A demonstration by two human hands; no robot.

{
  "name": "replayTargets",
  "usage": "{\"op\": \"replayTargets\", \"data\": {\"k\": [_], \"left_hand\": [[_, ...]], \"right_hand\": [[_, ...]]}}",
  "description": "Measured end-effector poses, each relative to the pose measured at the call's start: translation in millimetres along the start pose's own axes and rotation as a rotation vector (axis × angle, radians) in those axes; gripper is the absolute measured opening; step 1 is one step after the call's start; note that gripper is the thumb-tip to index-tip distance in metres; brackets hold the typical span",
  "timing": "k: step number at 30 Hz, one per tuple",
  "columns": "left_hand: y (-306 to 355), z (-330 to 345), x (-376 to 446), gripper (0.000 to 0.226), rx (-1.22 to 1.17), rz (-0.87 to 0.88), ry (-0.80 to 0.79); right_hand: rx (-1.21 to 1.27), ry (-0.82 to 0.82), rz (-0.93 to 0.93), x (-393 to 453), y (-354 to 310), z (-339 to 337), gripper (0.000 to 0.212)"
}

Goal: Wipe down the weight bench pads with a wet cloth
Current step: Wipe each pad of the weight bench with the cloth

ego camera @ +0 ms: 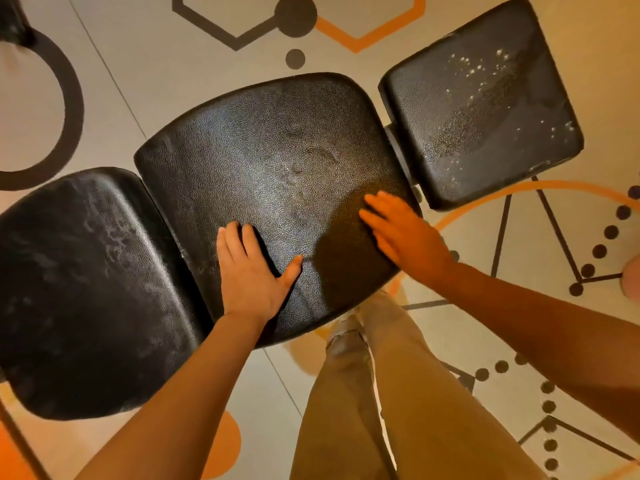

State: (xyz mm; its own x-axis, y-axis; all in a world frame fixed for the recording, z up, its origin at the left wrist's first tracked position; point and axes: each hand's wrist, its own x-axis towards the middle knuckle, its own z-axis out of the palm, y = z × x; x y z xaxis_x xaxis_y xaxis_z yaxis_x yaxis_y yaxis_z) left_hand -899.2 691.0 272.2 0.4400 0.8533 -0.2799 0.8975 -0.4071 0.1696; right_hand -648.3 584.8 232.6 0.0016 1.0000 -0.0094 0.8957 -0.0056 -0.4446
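Your left hand (pixel 254 271) lies flat, fingers straight, on the near edge of the middle pad (pixel 277 168); your right hand (pixel 401 230) lies flat beside it on the same pad, also grasping nothing. No wet cloth appears in view (I cannot tell where it is).

Progress, as judged: the middle pad shows faint smears only. The small pad (pixel 485 109) beyond your right hand carries white specks and a dusty streak, so wiping there seems outstanding. The large pad (pixel 90 282) outboard of your left hand shows whitish streaks.

Around: patterned floor (pixel 173 64), your trouser leg (pixel 398 393) below the hands. Nothing obstructs the pads.
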Motion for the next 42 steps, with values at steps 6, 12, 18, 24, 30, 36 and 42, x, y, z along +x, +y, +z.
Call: {"op": "replayTargets", "data": {"k": [6, 12, 18, 24, 30, 36, 42], "left_hand": [[-1.7, 2.3, -0.7, 0.099, -0.012, 0.005, 0.002], [-5.3, 2.6, -1.8, 0.095, -0.034, 0.02, 0.014], [-9.9, 1.5, -3.8, 0.096, -0.065, 0.043, 0.011], [-14.9, 1.1, -4.1, 0.098, -0.109, 0.074, -0.009], [-26.9, -0.8, -6.3, 0.098, -0.136, 0.128, -0.029], [-26.9, -0.9, -7.2, 0.099, -0.156, 0.123, -0.016], [-28.8, -4.4, -6.1, 0.098, -0.167, 0.143, -0.016]], "right_hand": [[0.07, 0.138, 0.237, 6.2, -35.5, 9.6, 0.04], [0.02, -0.136, -0.319, -7.6, -83.0, 21.7, 0.042], [0.017, 0.033, 0.079, 45.8, 4.7, 4.6, 0.041], [0.147, 0.144, 0.291, 62.0, -49.5, 16.0, 0.037], [0.098, -0.206, -0.414, 42.5, -80.6, 23.3, 0.041], [-0.035, -0.222, -0.487, 95.2, -6.0, 5.6, 0.044], [0.121, 0.127, 0.261, 126.6, -12.0, 10.7, 0.037]]}}
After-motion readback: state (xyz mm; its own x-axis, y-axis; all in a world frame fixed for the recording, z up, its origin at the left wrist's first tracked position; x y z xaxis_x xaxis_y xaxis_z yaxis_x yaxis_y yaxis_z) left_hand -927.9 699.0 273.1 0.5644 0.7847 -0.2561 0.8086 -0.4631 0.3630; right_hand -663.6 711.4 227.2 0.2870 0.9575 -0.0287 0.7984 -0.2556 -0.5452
